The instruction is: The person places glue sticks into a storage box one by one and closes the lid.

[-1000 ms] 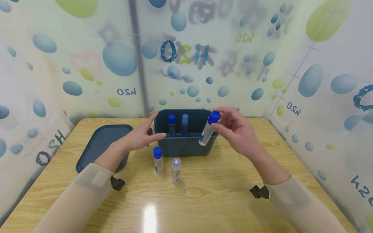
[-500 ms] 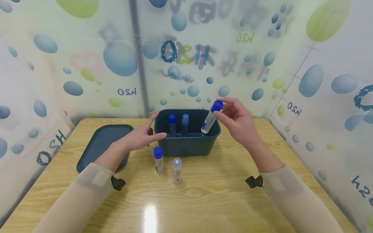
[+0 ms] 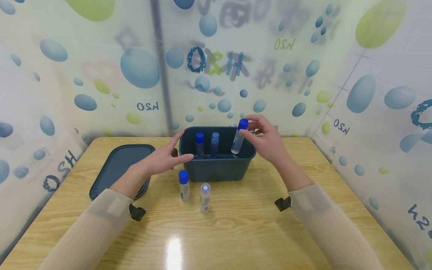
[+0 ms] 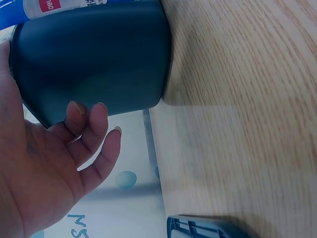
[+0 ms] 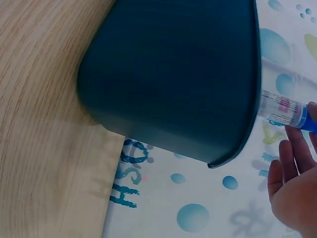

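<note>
My right hand (image 3: 268, 141) pinches the blue cap of a clear glue bottle (image 3: 237, 143) between thumb and fingers. This bottle leans slightly inside the right end of a dark blue-green plastic bin (image 3: 216, 170); in the right wrist view its labelled body (image 5: 280, 106) shows beyond the rim. My left hand (image 3: 163, 157) rests against the bin's left end, thumb along the front rim and index finger at the back corner. In the left wrist view the remaining fingers (image 4: 94, 131) are relaxed outside the wall. Two bottles, a blue-capped one (image 3: 200, 144) and a lighter-capped one (image 3: 214, 144), stand in the bin.
On the wooden table (image 3: 236, 232), in front of the bin, stand a blue-capped bottle (image 3: 183, 186) and a clear-capped bottle (image 3: 204, 198). A dark lid (image 3: 118, 165) lies at left, partly under my left forearm. A patterned curtain (image 3: 216, 101) hangs behind.
My right hand has carried the glue bottle from over the front rim to inside the bin, first up and back, then slightly left. The left hand stays in place.
</note>
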Tool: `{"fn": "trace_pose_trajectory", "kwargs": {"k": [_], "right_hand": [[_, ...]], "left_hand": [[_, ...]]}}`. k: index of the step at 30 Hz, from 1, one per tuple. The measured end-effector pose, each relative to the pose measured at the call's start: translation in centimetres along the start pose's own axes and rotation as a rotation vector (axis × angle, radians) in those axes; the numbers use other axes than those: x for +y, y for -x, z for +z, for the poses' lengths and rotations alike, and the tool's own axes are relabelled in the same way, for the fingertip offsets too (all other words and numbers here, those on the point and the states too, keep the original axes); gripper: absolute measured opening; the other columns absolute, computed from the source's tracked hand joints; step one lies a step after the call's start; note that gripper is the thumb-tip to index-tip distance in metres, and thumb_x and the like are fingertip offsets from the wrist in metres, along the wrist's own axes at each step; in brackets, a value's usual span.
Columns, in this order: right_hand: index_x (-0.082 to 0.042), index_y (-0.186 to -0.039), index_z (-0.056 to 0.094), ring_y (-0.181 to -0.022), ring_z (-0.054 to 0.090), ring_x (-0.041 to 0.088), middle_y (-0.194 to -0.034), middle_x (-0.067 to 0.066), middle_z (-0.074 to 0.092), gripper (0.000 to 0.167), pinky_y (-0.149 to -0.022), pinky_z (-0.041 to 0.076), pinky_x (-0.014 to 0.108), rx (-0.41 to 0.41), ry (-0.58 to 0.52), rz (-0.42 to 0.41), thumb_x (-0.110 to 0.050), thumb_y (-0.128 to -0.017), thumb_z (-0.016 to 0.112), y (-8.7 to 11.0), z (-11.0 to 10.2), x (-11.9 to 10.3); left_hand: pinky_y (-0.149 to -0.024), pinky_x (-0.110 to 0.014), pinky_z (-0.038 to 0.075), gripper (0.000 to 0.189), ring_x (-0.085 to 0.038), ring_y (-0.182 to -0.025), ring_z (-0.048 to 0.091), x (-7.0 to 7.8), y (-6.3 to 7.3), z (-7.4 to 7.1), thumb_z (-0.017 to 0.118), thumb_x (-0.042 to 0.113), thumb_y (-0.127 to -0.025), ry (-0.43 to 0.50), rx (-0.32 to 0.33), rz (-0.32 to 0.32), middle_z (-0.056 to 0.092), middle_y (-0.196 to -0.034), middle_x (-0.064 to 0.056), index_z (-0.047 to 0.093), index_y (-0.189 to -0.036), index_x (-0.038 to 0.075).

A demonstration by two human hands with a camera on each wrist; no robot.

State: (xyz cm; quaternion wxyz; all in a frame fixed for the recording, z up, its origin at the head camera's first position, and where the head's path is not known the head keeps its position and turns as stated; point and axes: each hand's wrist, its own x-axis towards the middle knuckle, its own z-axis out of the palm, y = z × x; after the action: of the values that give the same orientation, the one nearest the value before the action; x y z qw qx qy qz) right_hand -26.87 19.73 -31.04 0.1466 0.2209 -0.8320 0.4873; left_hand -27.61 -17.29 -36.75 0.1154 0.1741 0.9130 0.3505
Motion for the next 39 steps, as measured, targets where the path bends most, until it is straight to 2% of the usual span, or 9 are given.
{"fn": "trace_pose_trajectory", "kwargs": {"k": [7, 15, 20, 39], "right_hand": [[-0.012, -0.145, 0.063, -0.123, 0.065, 0.029, -0.128, 0.016, 0.073, 0.041, -0.106, 0.044, 0.048, -0.038, 0.036, 0.065, -0.026, -0.108, 0.074, -1.1, 0.8, 1.7], [-0.014, -0.143, 0.062, -0.13, 0.062, 0.035, -0.133, 0.017, 0.072, 0.04, -0.104, 0.051, 0.058, -0.104, 0.06, 0.129, -0.031, -0.108, 0.074, -2.4, 1.5, 2.6], [-0.016, -0.142, 0.062, -0.136, 0.06, 0.036, -0.138, 0.017, 0.07, 0.039, -0.108, 0.052, 0.063, -0.135, 0.101, 0.169, -0.032, -0.108, 0.074, -3.0, 1.9, 3.1], [-0.018, -0.139, 0.063, -0.139, 0.061, 0.038, -0.141, 0.018, 0.072, 0.039, -0.119, 0.045, 0.065, -0.142, 0.167, 0.211, -0.034, -0.106, 0.075, -3.5, 3.0, 4.8]], "left_hand": [[-0.07, -0.04, 0.051, 0.11, -0.037, -0.083, 0.066, 0.1, -0.1, 0.0, 0.062, 0.077, -0.1, 0.006, -0.006, -0.001, 0.069, -0.097, -0.02, -0.011, -0.175, 0.043], [-0.069, -0.04, 0.05, 0.111, -0.035, -0.081, 0.065, 0.0, -0.1, 0.0, 0.062, 0.077, -0.1, 0.001, -0.006, -0.005, 0.069, -0.097, -0.02, -0.011, -0.175, 0.043], [-0.07, -0.04, 0.051, 0.111, -0.036, -0.082, 0.066, 0.0, -0.1, 0.1, 0.063, 0.077, -0.1, 0.004, -0.004, -0.003, 0.069, -0.098, -0.02, -0.011, -0.176, 0.043], [-0.07, -0.04, 0.051, 0.11, -0.035, -0.081, 0.065, -0.1, -0.1, 0.2, 0.062, 0.076, -0.1, 0.01, 0.0, 0.002, 0.069, -0.097, -0.02, -0.011, -0.175, 0.044]]}}
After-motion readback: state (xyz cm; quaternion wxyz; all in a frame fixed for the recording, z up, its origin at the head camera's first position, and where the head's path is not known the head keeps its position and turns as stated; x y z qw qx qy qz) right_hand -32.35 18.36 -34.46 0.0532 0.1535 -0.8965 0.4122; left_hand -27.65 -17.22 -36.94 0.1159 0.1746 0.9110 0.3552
